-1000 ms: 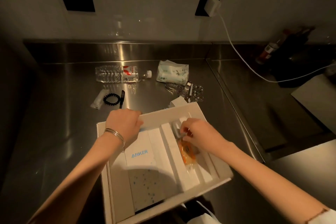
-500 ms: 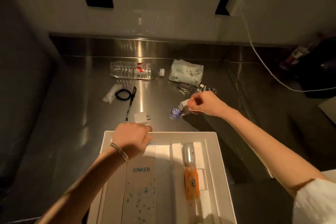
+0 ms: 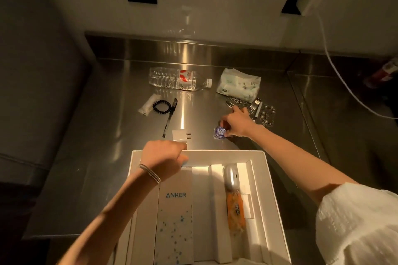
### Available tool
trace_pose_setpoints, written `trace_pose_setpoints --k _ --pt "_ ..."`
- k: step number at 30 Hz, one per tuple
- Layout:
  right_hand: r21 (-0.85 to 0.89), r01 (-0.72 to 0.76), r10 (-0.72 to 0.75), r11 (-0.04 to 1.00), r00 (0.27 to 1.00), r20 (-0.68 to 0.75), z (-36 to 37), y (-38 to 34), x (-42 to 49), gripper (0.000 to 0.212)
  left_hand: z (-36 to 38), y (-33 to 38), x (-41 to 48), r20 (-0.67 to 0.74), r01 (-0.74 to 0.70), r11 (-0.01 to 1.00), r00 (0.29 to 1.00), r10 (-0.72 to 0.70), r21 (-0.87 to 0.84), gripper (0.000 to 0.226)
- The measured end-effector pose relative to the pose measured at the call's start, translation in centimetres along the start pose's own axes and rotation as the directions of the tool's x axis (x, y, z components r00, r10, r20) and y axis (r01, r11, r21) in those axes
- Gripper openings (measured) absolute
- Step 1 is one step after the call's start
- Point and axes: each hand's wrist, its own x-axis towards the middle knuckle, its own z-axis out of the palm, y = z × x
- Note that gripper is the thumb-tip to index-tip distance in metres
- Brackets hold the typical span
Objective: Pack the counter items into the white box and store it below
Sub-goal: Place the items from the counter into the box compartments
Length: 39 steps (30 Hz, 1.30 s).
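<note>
While outside box [image 3: 226, 157], packet [image 3: 219, 132] beside grip [image 3: 237, 123]

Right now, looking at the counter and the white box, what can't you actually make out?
All from the head view:
Whether the right hand grips the blue-wrapped piece: its own fingers cover the contact.
Whether the left hand grips the rim of the white box: the hand's back hides its fingers.
The box's near end: cut off by the bottom edge.
Dark things beside the red container at the right edge: too dim.
</note>
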Motion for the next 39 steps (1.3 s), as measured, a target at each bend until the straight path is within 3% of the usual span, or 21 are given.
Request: trace_pose_setpoints --k 3,6,14,17,19,22,26,28,30,32,39 --pt "0.033 0.029 -0.030 0.999 0.999 0.021 0.3 0.2 -0.3 0.035 0.0 0.0 0.1 0.005 0.022 1.000 1.000 -0.022 -0.018 0.024" --pt "-0.039 0.057 -0.056 0.998 0.998 0.029 1.2 0.2 -0.8 0.040 -0.1 0.1 0.2 0.021 0.046 0.999 0.999 -0.045 -0.022 0.018" --pt "0.015 0.009 -0.008 1.000 0.999 -0.037 1.1 1.3 -0.7 0.023 0.1 0.1 0.6 0.001 0.048 0.998 0.999 -0.048 0.045 0.020" --pt "0.307 -0.032 0.098 0.951 0.975 -0.199 -1.0 2.1 -1.9 0.023 0.2 -0.2 0.9 -0.035 0.039 0.998 0.999 -0.037 0.056 0.028" --pt "0.574 -0.040 0.247 0.818 0.925 -0.287 -3.4 2.3 -4.2 0.022 -0.1 -0.6 1.3 -0.055 0.034 0.997 0.998 -0.031 0.063 0.031" --pt "0.690 0.012 0.352 0.724 0.853 -0.384 -7.5 1.7 -10.4 0.019 -0.3 -1.2 2.0 -0.089 0.009 0.998 0.996 -0.003 0.064 0.028" --pt "0.775 -0.082 0.290 0.626 0.947 -0.135 -10.0 -1.0 -19.8 0.011 -0.4 -1.5 2.7 -0.074 -0.031 0.995 0.997 0.038 0.090 0.026" --pt "0.689 -0.172 0.262 0.704 0.965 -0.026 -9.4 -2.8 -22.4 0.012 -0.2 -1.6 2.7 -0.060 -0.060 0.991 0.996 0.068 0.119 0.025" --pt "0.474 -0.262 0.282 0.841 0.959 0.029 -8.1 -4.7 -23.5 0.013 -0.1 -1.7 2.6 -0.065 -0.085 0.984 0.993 0.096 0.156 0.023" --pt "0.264 -0.313 0.304 0.913 0.950 0.074 -6.1 -6.8 -23.9 0.017 0.0 -1.7 2.6 -0.069 -0.104 0.979 0.991 0.118 0.178 0.019" --pt "-0.060 -0.318 0.319 0.946 0.887 0.334 0.1 -10.7 -20.7 0.029 0.3 -2.0 2.8 -0.078 -0.134 0.981 0.986 0.146 0.143 0.016"
